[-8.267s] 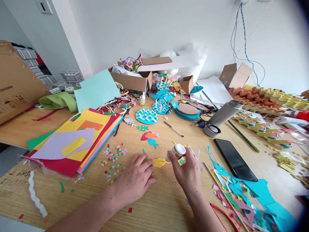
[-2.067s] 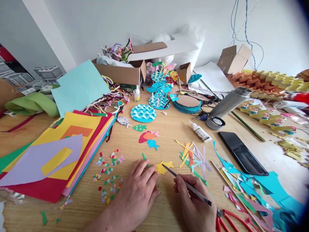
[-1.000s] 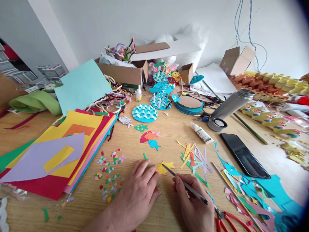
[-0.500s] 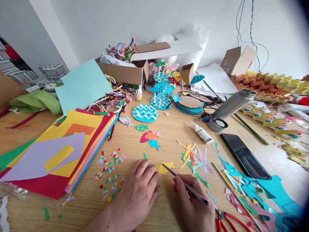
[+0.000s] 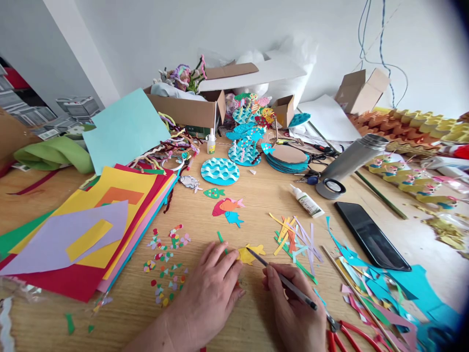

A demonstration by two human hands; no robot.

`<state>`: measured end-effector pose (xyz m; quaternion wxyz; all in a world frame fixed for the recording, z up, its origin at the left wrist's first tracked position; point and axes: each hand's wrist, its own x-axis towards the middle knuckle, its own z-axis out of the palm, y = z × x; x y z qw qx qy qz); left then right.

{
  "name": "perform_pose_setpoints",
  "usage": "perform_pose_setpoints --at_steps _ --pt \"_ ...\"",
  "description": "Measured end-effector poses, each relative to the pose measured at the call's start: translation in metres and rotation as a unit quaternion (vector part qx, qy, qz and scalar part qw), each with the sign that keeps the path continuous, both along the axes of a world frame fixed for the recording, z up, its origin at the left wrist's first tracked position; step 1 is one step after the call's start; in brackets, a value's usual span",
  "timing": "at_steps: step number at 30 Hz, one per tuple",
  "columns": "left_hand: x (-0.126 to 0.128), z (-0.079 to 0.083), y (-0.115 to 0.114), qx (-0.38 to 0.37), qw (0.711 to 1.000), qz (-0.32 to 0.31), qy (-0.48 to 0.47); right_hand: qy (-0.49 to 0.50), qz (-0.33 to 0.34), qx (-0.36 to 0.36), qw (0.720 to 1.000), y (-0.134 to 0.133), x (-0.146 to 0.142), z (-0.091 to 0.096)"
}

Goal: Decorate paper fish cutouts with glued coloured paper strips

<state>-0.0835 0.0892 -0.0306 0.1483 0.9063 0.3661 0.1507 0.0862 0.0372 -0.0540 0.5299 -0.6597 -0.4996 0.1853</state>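
A small yellow paper fish lies on the wooden table near the front edge. My left hand rests flat beside it, fingers stretched out, fingertips touching the fish's left end. My right hand is closed round a thin grey pen-like tool, whose tip touches the fish. A heap of tiny coloured paper bits lies just left of my left hand. Loose coloured paper strips lie to the right of the fish.
A stack of coloured paper sheets fills the left. Finished paper fish, a blue wave disc, a glue bottle, a steel flask, a black phone, red-handled scissors, blue offcuts and cardboard boxes surround the work spot.
Eight seconds ago my right hand held a glue bottle over the fish; the bottle now lies on the table and the hand holds the pen-like tool. Over the last second, almost nothing moved.
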Motion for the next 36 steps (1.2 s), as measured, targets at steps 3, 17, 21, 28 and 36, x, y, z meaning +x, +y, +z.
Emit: perform_pose_setpoints --at_steps 3,17,21,28,36 --pt "0.000 0.000 0.000 -0.003 1.000 -0.001 0.001 0.012 -0.003 0.003 1.000 0.000 0.000 -0.003" --pt "0.000 -0.001 0.000 0.011 1.000 -0.003 0.013 0.006 -0.013 0.005 1.000 -0.001 0.000 -0.003" --pt "0.000 -0.002 0.000 0.013 1.000 -0.004 0.016 0.018 -0.014 0.004 1.000 -0.001 0.001 -0.004" --pt "-0.001 -0.001 0.001 0.015 1.000 -0.004 0.012 0.040 -0.044 0.051 0.997 -0.002 0.000 0.002" --pt "-0.001 -0.003 0.001 0.011 1.000 -0.009 0.011 0.083 -0.055 -0.015 0.995 -0.017 -0.003 0.014"
